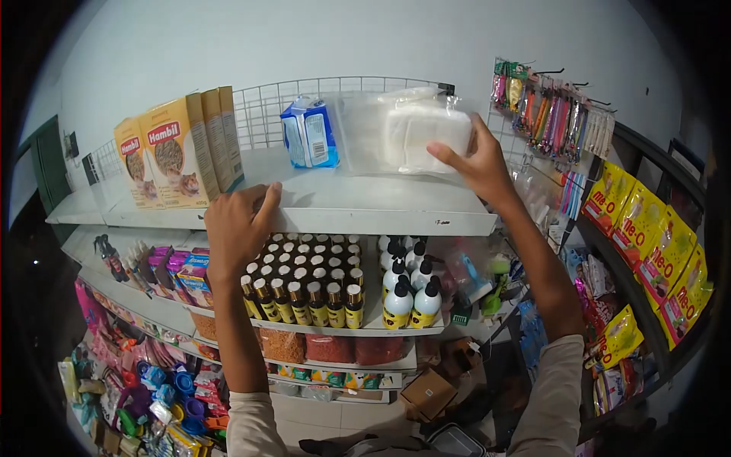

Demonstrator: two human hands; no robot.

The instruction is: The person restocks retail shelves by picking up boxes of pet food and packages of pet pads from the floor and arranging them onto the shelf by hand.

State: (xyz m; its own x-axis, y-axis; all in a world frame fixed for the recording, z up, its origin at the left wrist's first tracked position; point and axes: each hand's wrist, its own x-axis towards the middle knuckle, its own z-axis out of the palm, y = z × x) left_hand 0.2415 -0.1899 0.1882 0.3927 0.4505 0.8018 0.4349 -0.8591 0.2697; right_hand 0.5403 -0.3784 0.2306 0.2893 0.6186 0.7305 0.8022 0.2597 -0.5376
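My right hand [481,158] is closed on the right side of a clear plastic pack of white folded pads [426,135], thumb in front. The pack stands over the top shelf [304,217], its flat clear part reaching left. Beside that part sits a blue and white packet [310,135]. My left hand [242,228] is at the front edge of the same shelf, thumb raised and fingers bent; their tips are hidden. Close to its left stand yellow Hambil boxes [173,156] with hamster pictures.
Below are dark bottles with white caps [312,278] and white pump bottles [411,297]. Yellow Me-O bags [651,244] hang at right, near colourful strips on hooks [560,118]. A wire grid [263,114] backs the shelf. A cardboard box [429,394] lies on the floor.
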